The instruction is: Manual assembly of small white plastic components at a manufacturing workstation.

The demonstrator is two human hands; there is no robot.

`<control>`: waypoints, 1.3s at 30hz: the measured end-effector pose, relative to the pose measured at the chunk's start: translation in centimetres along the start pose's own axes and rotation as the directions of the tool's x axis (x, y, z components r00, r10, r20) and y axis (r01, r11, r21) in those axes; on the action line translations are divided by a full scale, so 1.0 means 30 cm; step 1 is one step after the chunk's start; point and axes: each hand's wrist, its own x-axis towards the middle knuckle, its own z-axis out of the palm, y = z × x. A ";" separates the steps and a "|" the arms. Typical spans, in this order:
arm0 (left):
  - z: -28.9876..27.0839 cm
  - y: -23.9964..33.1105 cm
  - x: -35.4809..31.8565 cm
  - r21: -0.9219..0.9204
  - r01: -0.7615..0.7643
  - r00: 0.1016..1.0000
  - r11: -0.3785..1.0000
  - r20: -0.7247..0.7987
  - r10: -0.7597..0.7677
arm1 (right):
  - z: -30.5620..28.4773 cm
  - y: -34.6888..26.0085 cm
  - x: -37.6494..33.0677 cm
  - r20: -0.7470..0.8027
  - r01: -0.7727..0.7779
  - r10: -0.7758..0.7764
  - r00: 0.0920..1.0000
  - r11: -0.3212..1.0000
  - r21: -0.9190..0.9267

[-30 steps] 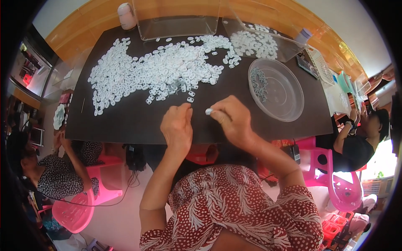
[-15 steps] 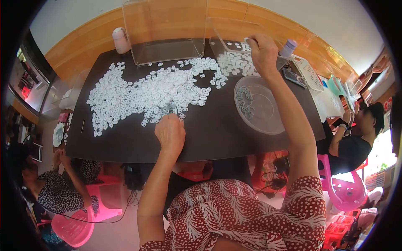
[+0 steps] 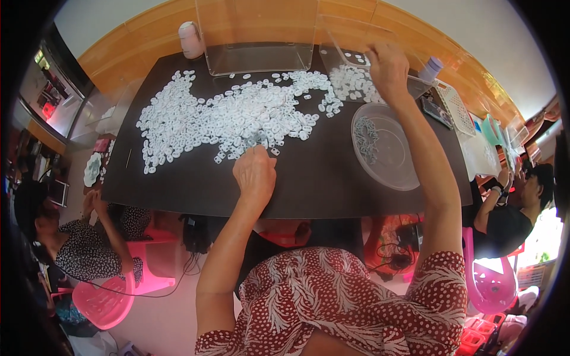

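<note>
A wide heap of small white plastic pieces [image 3: 228, 115] covers the far half of the dark table [image 3: 309, 184]. My left hand [image 3: 255, 173] rests at the near edge of that heap, fingers curled down onto the pieces; its grip is hidden. My right hand [image 3: 387, 64] is stretched far out over a tilted clear box [image 3: 350, 56] at the back right, beside a second patch of white pieces [image 3: 355, 83]. The fingers point down and hide whatever they hold. A clear round bowl [image 3: 396, 172] under my right forearm holds several small grey parts [image 3: 367, 137].
A tall clear box [image 3: 261, 41] and a pale pink bottle [image 3: 191, 39] stand at the table's back edge. A white basket [image 3: 456, 107] and a dark flat device [image 3: 435, 110] lie at the right. People sit at left [image 3: 77, 249] and right [image 3: 510, 213], by pink stools [image 3: 104, 302].
My right hand, holding a white piece near the front edge a second ago, has reached out to the clear box at the back right. My left hand moved forward to the heap.
</note>
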 end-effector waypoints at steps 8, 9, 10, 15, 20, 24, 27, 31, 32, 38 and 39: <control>-0.065 -0.013 -0.051 -0.437 0.154 0.988 0.886 0.076 -0.134 | -0.074 -0.414 -0.238 0.308 -0.131 -0.093 0.947 0.763 0.633; -0.072 -0.012 -0.058 -0.437 0.156 0.988 0.886 0.079 -0.135 | -0.083 -0.452 -0.273 0.435 -0.277 -0.058 0.898 0.694 0.665; -0.081 -0.013 -0.065 -0.526 0.226 0.974 0.820 0.130 -0.186 | -0.087 -0.485 -0.312 0.510 -0.391 -0.024 0.860 0.612 0.687; -0.100 -0.021 -0.115 -0.646 0.210 0.978 0.734 0.128 -0.167 | -0.105 -0.610 -0.418 0.809 -0.788 -0.003 0.587 0.228 0.572; -0.099 -0.019 -0.142 -0.903 0.282 0.950 0.324 0.217 -0.223 | -0.121 -0.657 -0.428 0.876 -0.876 -0.015 0.482 0.012 0.482; -0.128 -0.004 -0.151 -0.946 0.283 0.944 0.158 0.245 -0.222 | -0.141 -0.687 -0.423 0.866 -0.864 0.044 0.498 -0.069 0.500; -0.132 0.007 -0.161 -0.954 0.293 0.935 0.056 0.274 -0.225 | -0.160 -0.709 -0.416 0.883 -0.872 0.102 0.458 -0.139 0.469; -0.114 0.009 -0.170 -0.961 0.275 0.913 0.025 0.253 -0.320 | -0.151 -0.724 -0.423 0.860 -0.854 0.112 0.499 -0.106 0.509; -0.109 0.008 -0.176 -0.962 0.265 0.915 0.063 0.230 -0.330 | -0.144 -0.718 -0.426 0.853 -0.849 0.078 0.516 -0.081 0.522; -0.113 -0.022 -0.190 -0.958 0.244 0.913 0.150 0.175 -0.368 | -0.018 -0.679 -0.394 0.582 -0.503 0.031 0.813 0.543 0.673; -0.112 -0.022 -0.192 -0.959 0.242 0.914 0.150 0.174 -0.366 | 0.011 -0.677 -0.382 0.454 -0.314 -0.023 0.891 0.691 0.651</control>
